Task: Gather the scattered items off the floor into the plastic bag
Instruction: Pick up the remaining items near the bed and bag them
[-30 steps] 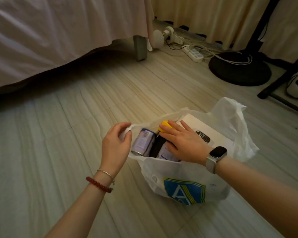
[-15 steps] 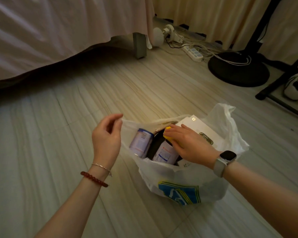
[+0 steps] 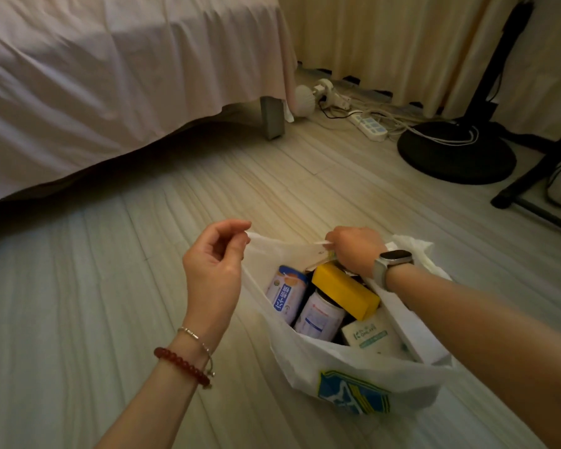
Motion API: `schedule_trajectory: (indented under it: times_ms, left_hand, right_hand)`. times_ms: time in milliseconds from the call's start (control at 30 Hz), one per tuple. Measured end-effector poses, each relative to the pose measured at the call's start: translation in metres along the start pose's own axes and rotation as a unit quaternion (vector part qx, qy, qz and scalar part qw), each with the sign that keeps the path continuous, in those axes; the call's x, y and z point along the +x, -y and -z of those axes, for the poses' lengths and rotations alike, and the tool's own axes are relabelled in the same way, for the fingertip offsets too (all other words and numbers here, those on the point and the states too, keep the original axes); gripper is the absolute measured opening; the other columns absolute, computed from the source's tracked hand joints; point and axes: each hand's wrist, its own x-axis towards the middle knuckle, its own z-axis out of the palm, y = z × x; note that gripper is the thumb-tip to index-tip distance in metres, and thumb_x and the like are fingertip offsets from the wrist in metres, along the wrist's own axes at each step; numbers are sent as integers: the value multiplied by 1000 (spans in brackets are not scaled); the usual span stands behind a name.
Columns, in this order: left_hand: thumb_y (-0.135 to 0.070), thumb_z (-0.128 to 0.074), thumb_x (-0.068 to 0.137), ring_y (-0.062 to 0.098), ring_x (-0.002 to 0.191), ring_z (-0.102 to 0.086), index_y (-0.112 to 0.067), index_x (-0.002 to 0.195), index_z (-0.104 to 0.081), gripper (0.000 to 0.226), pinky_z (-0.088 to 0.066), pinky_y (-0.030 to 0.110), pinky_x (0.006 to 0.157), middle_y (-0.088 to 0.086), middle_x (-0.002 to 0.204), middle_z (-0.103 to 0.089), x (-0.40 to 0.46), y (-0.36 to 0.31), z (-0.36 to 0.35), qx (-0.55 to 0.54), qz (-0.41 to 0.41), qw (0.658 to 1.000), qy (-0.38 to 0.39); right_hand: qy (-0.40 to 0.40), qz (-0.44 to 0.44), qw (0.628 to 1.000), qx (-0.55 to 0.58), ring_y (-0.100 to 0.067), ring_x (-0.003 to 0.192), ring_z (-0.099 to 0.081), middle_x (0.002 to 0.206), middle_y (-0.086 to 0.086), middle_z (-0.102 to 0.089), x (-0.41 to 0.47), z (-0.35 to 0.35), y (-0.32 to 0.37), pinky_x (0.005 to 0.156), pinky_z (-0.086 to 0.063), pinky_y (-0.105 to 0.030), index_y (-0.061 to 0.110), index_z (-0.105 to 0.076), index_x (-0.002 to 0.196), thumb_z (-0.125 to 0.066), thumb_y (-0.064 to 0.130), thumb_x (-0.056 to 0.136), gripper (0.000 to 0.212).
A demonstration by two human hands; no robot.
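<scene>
From my remote seat, both my left hand (image 3: 212, 264) and right hand (image 3: 353, 251) pinch the far rim of the limp plastic bag (image 3: 353, 377) on the floor (image 3: 78, 303) — thin, loaded, likely heavy, best lifted by its handles.

Place: a bedroom in a home, seen down at floor level.
Bed: right there on the left, a bed (image 3: 110, 76) with a pale sheet hanging over its edge.
Window side: long cream curtains (image 3: 386, 43) reach the floor.
Floor: pale wood-look planks (image 3: 78, 286).
Clutter: a power strip (image 3: 371, 126) with trailing cords, a black round stand base (image 3: 455, 153).
</scene>
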Motion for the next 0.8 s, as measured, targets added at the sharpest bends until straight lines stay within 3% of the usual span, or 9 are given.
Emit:
schedule_trajectory:
  times_ms: [67,167,233,300,367,533,667,733,800]
  left_hand:
    - [5,-55,85,-3,58,-52,-25,78,-63,32,-45,10,61,-5,69,-60,-1,-5,3,-9,-6,1000,-9]
    - [3,-56,85,0,58,-51,-26,79,-64,31,-46,12,61,-10,65,-60,2,-10,-1,-29,-19,999,-22]
    - [2,-57,85,1,60,-52,-26,80,-65,30,-47,13,63,-13,63,-61,9,-9,-7,-35,-29,999,-20]
    - [1,-57,85,1,61,-52,-28,81,-65,30,-47,13,64,-15,64,-62,13,-6,-9,-20,-42,999,-18]
    - [1,-56,85,0,61,-53,-29,82,-64,30,-47,12,63,-15,66,-62,19,-2,-5,-5,-53,998,-30]
    - [-2,-56,87,0,66,-55,-30,89,-60,28,-47,11,64,-5,78,-60,31,12,-6,34,-62,997,-2]
    - [-11,-56,87,-3,78,-56,-30,94,-61,20,-42,5,72,-9,88,-60,16,30,-2,116,-69,990,32]
    - [-13,-54,87,-7,80,-55,-23,97,-62,16,-38,1,74,-11,88,-58,15,39,0,166,-69,983,42]
    - [-10,-54,88,1,79,-54,-14,98,-65,16,-35,0,73,-6,87,-57,15,41,-1,221,-62,971,65]
  right_hand:
    - [-37,36,998,-22,-25,84,-55,102,-6,-60,-6,5,-2,66,-38,-32,13,-56,102,-40,20,94,19]
    - [-90,32,995,-21,-18,72,-55,93,-3,-63,-6,14,-14,63,-47,-29,15,-57,98,-50,17,89,12]
    - [-130,-12,991,-4,-19,68,-53,85,-3,-61,2,21,-15,59,-43,-28,16,-57,98,-48,13,89,12]
    - [-129,16,991,-17,-20,66,-54,80,-1,-59,3,14,-10,57,-40,-29,16,-55,98,-47,15,90,11]
    - [-121,56,990,-42,-23,68,-58,83,-2,-62,1,4,-11,56,-41,-29,17,-54,101,-47,18,91,13]
    - [-151,18,988,-8,-22,66,-54,76,-2,-55,8,12,-20,57,-37,-28,13,-58,97,-40,27,95,23]
    - [-132,58,989,10,-28,82,-59,98,-5,-63,-16,-11,3,62,-45,-34,16,-55,107,-33,30,98,29]
    - [-118,29,993,15,-26,93,-57,106,-4,-62,-25,-16,-2,70,-46,-35,19,-54,114,-32,32,98,30]
    - [-75,-8,997,23,-23,102,-53,112,-2,-60,-31,-13,-8,78,-41,-32,21,-51,119,-32,35,97,33]
